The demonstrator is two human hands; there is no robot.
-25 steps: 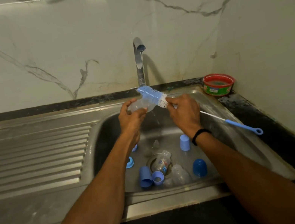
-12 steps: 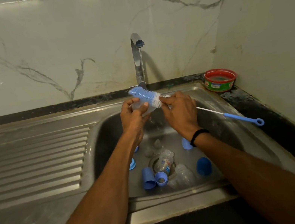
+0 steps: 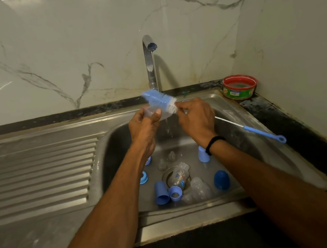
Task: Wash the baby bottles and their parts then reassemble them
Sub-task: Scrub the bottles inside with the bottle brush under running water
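Your brush (image 3: 160,102) has edged left, now right under the tap (image 3: 150,65). Over the sink (image 3: 114,147), water running, your left hand (image 3: 143,128) grips a clear bottle (image 3: 151,112); your right hand (image 3: 197,117) pinches the brush's neck. Below lie caps (image 3: 161,193) and other bottles (image 3: 180,174).
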